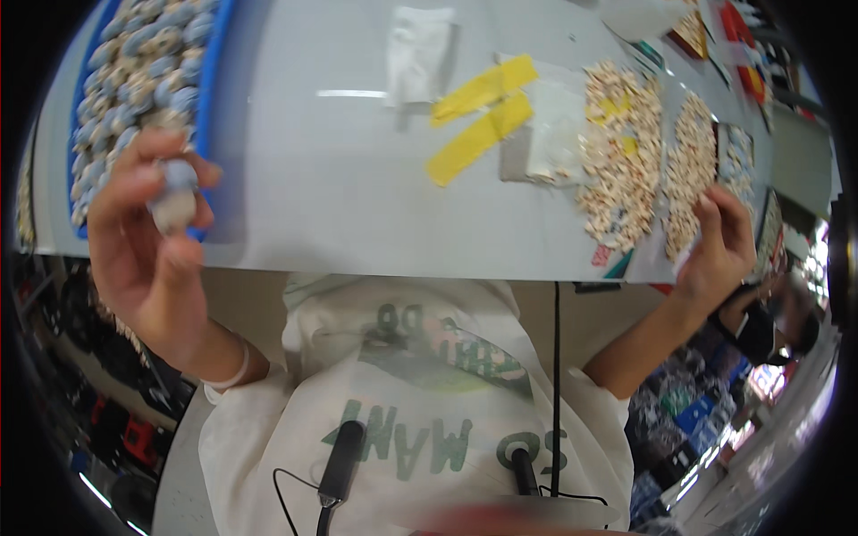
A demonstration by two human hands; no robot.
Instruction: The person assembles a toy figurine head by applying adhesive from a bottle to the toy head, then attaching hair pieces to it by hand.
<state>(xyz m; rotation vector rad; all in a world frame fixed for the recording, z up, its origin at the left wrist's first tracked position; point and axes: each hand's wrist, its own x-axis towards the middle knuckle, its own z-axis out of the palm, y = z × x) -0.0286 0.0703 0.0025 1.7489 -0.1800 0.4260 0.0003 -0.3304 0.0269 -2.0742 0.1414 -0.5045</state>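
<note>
At the left, my left hand [143, 259] is raised near the blue tray's corner. Its fingertips pinch a small rounded blue-and-cream piece [176, 198], somewhat blurred. Behind it the blue tray [213, 80] is filled with many similar rounded pieces [147, 67]. On the right, my right hand [722, 248] is at the near end of a narrow pile of small cream pieces [691, 152]. Its thumb and fingers are drawn together there; whatever lies between them is too small to make out.
A wider pile of cream pieces [621, 170] lies left of the narrow one. Two yellow strips [483, 138], a clear plastic bag [556, 134] and a white packet [418, 54] rest on the grey table [304, 179]. A box of pale-blue pieces [737, 161] stands far right.
</note>
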